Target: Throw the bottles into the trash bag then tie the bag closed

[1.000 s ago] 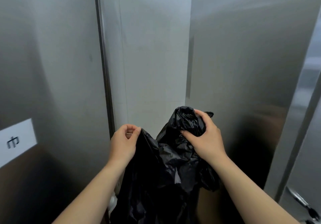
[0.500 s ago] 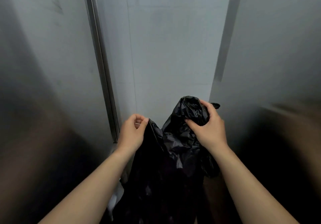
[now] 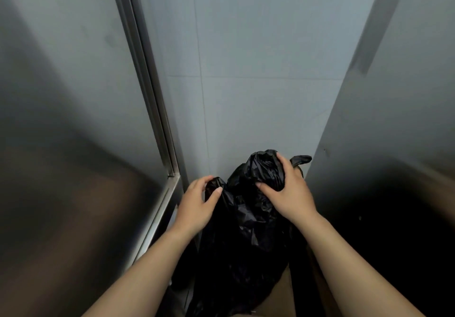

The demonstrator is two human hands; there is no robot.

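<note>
While the black trash bag (image 3: pixel 246 230) hangs between two steel panels (image 3: pixel 61 144), the left hand (image 3: pixel 194 206) pinches its near edge. The right hand (image 3: pixel 288 193) clutches the bunched top.

Brown floor strip (image 3: pixel 280 297) between two brushed stainless-steel panels. Crumpled black plastic trash bag (image 3: pixel 241 255) standing over it; contact point hidden at the lower frame edge.

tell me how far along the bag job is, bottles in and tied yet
No loose bottles show; what's inside the black trash bag is hidden. In hand: left hand and right hand each grip a bunched part of its top. Left: no knot visible yet.
</note>
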